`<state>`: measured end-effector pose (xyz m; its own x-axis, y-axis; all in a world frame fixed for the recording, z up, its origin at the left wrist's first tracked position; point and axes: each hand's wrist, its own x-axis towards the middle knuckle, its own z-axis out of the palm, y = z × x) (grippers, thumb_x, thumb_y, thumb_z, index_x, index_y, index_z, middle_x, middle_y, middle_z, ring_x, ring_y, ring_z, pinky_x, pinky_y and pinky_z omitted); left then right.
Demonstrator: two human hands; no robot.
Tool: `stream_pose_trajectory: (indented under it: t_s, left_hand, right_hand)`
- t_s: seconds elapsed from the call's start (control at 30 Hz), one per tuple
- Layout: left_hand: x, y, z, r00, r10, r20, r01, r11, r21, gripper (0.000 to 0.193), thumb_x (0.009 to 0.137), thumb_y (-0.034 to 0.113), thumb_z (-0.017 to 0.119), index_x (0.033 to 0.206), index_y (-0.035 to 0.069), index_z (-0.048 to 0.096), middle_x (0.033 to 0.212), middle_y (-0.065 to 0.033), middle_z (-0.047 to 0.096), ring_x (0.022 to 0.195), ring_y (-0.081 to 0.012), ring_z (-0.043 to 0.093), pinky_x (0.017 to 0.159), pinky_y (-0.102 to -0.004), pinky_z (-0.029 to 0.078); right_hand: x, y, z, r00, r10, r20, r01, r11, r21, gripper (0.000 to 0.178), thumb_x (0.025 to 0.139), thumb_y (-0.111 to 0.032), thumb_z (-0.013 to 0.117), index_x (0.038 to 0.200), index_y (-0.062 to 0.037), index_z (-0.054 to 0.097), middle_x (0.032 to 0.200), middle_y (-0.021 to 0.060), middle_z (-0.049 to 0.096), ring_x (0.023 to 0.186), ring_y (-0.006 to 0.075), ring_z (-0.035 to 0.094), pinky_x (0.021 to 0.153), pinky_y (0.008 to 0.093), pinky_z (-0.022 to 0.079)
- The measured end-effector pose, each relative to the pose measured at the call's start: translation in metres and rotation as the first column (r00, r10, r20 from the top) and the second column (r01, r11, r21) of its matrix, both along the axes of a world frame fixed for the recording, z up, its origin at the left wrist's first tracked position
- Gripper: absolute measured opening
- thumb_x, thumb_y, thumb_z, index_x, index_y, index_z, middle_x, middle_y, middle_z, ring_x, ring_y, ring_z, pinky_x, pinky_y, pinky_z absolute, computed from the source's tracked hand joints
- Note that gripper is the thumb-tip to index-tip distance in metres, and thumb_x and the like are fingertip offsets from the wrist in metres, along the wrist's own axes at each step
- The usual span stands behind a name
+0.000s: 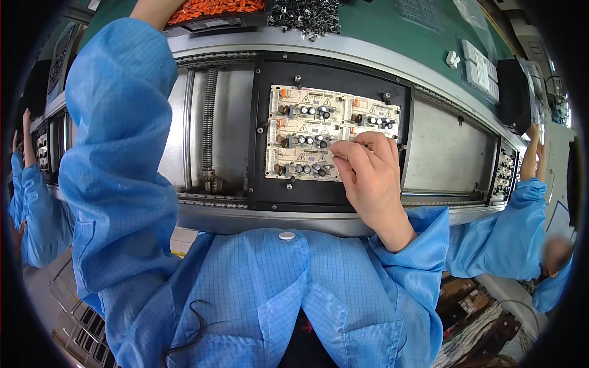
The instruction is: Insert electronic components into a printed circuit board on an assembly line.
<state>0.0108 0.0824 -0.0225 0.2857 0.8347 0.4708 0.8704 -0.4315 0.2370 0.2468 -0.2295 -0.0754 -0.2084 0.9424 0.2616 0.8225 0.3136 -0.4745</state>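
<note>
A cream circuit board panel [308, 128] lies in a black carrier frame [331, 195] in front of me. It bears several repeated sections with capacitors, white connectors and small orange parts. Over the panel's lower right part is my right hand [371, 175], its thumb and index finger pinched together close to the board's middle. What they hold, if anything, is too small to make out. My left arm reaches far forward, and only the wrist end of my left hand [154, 10] shows at the top edge, beside a bin of orange parts [215, 7]; its fingers are out of frame.
Small black and metallic parts [305, 16] are heaped beside the orange ones on the green bench [374, 27]. A metal conveyor rail [307, 221] runs across before me. White blocks [478, 70] stand at the far right. Co-workers in blue [506, 236] work on both sides.
</note>
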Motion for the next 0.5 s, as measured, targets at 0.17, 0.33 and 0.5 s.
stream_pose_trajectory:
  t_s: [0.17,0.33,0.5]
  left_hand:
    - [-0.012,-0.021,0.009,0.908,0.179,-0.378,-0.227,0.970,-0.088,0.014,0.079,0.003,0.063,0.086,-0.008,0.068,0.083,-0.0250,0.069,0.078,-0.0379,0.068,0.074,-0.0413,0.054]
    - [0.000,-0.148,0.018,0.966,-0.218,0.135,0.257,0.817,-0.517,0.015,0.089,0.004,0.069,0.104,-0.001,0.067,0.084,-0.0133,0.071,0.074,-0.0230,0.068,0.068,-0.0304,0.051]
    - [0.002,-0.244,-0.005,0.932,-0.202,0.301,0.346,0.741,-0.576,0.014,0.086,0.002,0.066,0.099,-0.003,0.069,0.086,-0.0191,0.068,0.079,-0.0338,0.065,0.070,-0.0401,0.052]
  right_hand:
    - [0.002,0.000,0.001,1.000,0.020,0.021,-0.020,1.000,-0.011,0.029,0.074,-0.001,0.075,0.102,-0.0092,0.069,0.083,0.0038,0.067,0.091,0.0244,0.058,0.078,0.0376,0.044]
    - [0.005,-0.002,0.005,0.995,0.013,0.098,-0.013,1.000,0.008,0.031,0.074,-0.002,0.076,0.103,-0.0080,0.069,0.084,0.0043,0.067,0.090,0.0244,0.058,0.078,0.0376,0.045]
    - [0.012,0.001,0.024,0.996,-0.068,-0.064,0.070,0.997,0.029,0.034,0.073,-0.001,0.078,0.105,-0.0064,0.068,0.093,0.0075,0.067,0.090,0.0273,0.059,0.079,0.0379,0.048]
